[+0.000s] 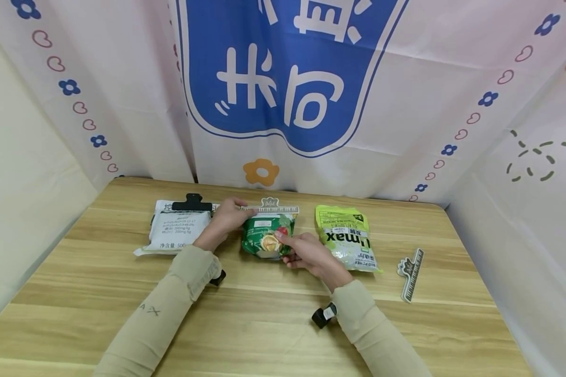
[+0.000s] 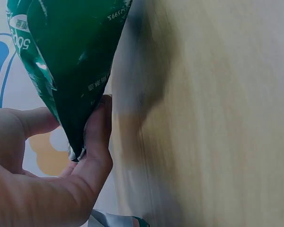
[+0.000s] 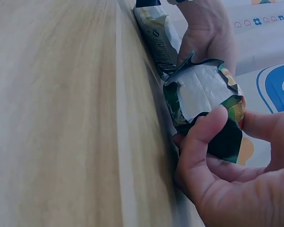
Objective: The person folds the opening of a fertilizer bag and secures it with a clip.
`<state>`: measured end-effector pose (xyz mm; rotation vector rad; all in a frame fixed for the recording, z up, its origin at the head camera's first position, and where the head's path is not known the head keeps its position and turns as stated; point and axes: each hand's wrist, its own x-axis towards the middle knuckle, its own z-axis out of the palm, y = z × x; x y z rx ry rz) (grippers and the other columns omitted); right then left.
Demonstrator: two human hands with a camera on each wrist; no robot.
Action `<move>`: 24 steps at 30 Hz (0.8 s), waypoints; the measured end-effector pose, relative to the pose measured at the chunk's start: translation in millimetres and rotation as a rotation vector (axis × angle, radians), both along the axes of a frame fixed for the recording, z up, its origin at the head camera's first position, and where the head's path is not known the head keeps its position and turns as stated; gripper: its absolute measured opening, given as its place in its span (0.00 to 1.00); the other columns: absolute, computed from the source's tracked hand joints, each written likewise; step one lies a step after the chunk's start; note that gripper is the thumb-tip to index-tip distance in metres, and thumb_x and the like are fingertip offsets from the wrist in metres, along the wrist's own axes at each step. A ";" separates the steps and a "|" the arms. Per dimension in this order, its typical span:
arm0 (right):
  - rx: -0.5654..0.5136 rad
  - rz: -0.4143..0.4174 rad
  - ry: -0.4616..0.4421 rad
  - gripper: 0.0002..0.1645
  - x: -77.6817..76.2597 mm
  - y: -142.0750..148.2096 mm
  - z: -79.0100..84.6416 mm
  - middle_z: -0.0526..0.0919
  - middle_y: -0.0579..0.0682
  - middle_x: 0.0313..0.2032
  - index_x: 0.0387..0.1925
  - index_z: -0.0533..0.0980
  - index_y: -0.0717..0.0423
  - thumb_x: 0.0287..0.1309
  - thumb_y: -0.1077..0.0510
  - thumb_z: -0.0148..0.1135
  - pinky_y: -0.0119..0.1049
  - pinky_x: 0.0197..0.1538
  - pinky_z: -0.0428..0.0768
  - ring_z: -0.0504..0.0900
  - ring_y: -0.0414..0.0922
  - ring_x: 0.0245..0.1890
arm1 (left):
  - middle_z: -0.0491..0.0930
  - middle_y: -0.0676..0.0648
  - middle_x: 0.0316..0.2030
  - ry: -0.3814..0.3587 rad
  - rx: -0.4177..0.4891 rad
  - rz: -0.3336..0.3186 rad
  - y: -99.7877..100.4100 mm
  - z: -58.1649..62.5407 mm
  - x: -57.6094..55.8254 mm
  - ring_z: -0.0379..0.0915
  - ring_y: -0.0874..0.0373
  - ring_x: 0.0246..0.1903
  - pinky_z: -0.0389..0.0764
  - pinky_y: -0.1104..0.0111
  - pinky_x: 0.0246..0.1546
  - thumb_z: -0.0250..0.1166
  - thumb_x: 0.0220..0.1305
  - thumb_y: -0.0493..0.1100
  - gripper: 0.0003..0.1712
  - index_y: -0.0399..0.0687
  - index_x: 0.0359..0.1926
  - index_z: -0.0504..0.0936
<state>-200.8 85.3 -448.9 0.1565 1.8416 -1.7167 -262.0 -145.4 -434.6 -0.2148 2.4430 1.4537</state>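
Green bag [image 1: 264, 238]: at the middle of the far part of the wooden table [image 1: 245, 330], between two other bags; from my station I cannot tell whether it touches the tabletop.
Piano-patterned clip [image 1: 270, 206]: set across the green bag's top edge, its keyboard strip running sideways.
Left hand [image 1: 227, 215]: pinching the green bag's narrow top between thumb and fingers, as I see in the left wrist view, beside the clip's left end.
Right hand [image 1: 311, 255]: gripping the lower right of the same bag, thumb on its front; my right wrist view shows the pale base between the two hands.
White bag [image 1: 179, 230]: lying on the left, printed with dark text, a black clip [image 1: 192, 203] across its top.
Yellow-green bag [image 1: 344, 238]: lying just right of the green one, marked "Umax", upside down in my head view.
Loose clip [image 1: 410, 276]: alone near the table's right edge, slanted, also keyboard-patterned.
Backdrop [image 1: 405, 131]: pale printed cloth behind the table, with a large blue panel.
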 end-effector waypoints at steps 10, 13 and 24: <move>0.062 0.042 0.000 0.24 -1.8 0.7 0.8 0.83 0.49 0.25 0.36 0.79 0.57 0.74 0.39 0.61 0.30 0.30 0.83 0.81 0.40 0.23 | 0.72 0.36 0.66 -0.017 -0.059 -0.038 5.0 -3.6 -1.0 0.70 0.46 0.60 0.76 0.55 0.61 0.62 0.76 0.52 0.32 0.37 0.70 0.69; 0.082 0.058 -0.008 0.27 -2.4 1.5 2.2 0.84 0.50 0.27 0.39 0.81 0.58 0.73 0.37 0.61 0.31 0.29 0.84 0.81 0.40 0.22 | 0.71 0.35 0.68 -0.018 -0.066 -0.055 4.2 -5.0 -1.1 0.68 0.45 0.62 0.74 0.53 0.65 0.61 0.77 0.52 0.32 0.37 0.71 0.69; 0.141 0.082 0.012 0.29 -1.8 1.2 2.5 0.85 0.51 0.27 0.42 0.79 0.59 0.75 0.35 0.58 0.31 0.27 0.85 0.82 0.40 0.22 | 0.74 0.35 0.67 -0.004 -0.192 -0.083 7.0 -2.2 -1.4 0.71 0.43 0.62 0.76 0.51 0.65 0.60 0.77 0.54 0.33 0.36 0.71 0.70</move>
